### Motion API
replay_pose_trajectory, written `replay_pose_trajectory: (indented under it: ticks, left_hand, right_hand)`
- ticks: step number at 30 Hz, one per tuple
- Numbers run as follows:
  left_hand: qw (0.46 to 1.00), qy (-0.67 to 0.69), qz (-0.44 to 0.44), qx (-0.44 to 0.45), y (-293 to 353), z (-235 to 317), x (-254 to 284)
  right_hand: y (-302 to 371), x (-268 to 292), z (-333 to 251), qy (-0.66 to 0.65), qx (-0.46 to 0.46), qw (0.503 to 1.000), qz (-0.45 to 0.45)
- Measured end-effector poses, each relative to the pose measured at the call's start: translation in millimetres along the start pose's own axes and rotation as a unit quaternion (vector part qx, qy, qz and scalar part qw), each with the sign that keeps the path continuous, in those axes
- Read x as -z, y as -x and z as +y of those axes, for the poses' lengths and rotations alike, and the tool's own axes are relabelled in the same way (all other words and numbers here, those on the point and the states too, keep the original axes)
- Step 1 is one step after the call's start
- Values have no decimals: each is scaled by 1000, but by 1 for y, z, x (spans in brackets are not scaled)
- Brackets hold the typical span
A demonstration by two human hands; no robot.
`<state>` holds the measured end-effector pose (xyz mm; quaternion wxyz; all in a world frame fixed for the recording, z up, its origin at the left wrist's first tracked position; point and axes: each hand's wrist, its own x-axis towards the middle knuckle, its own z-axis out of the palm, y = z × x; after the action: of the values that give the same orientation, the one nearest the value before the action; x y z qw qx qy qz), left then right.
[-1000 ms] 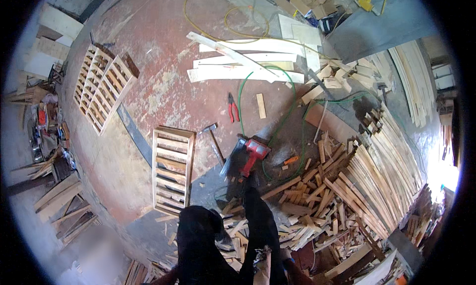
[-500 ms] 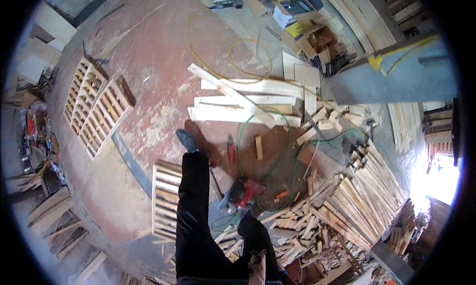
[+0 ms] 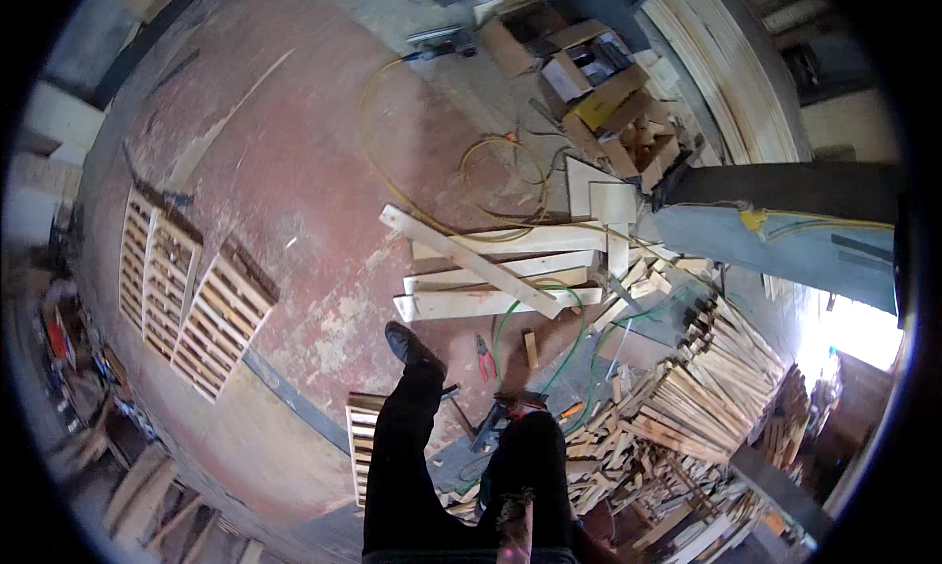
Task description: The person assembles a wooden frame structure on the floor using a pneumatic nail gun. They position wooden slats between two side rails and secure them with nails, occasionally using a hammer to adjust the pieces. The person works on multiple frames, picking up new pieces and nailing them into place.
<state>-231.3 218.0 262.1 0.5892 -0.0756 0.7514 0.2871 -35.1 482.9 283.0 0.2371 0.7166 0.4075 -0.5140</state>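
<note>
Neither of my hands shows clearly. My two dark trouser legs come up from the lower edge, and my left shoe (image 3: 400, 342) rests on the red-brown floor. Ahead of my right knee lie red-handled pliers (image 3: 486, 360) and a short wood block (image 3: 531, 350). A hammer-like tool (image 3: 457, 407) lies between my legs. By my right foot, a dark and red tool (image 3: 520, 403) is partly hidden by my leg. Several pale boards (image 3: 500, 269) lie side by side farther off, with one board laid slantwise across them.
Slatted wooden pallets (image 3: 221, 323) lie at left, and another (image 3: 363, 446) sits beside my left leg. A heap of wood offcuts (image 3: 628, 485) and stacked strips (image 3: 711, 397) fill the lower right. Green hose (image 3: 579, 343) and yellow hose (image 3: 378, 176) loop across the floor. A grey-blue beam (image 3: 785, 235) juts in.
My view has shifted, so the boards and pliers sit lower in the picture. My right leg has swung forward and now covers most of the red tool. The floor objects look unmoved.
</note>
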Motion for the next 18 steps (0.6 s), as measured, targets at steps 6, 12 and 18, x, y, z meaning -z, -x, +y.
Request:
replay_pose_trajectory:
  ticks: [6,12,18]
  left_hand:
    - [991,25,16,130,34,58,120]
    - [976,188,100,41,-67,312,197]
    - [989,84,118,-4,-186,591,162]
  right_hand:
    - [19,-3,-49,-71,-38,997,12]
    - [-17,39,-156,-108,-55,993,0]
    - [-128,131,-326,-174,-56,983,33]
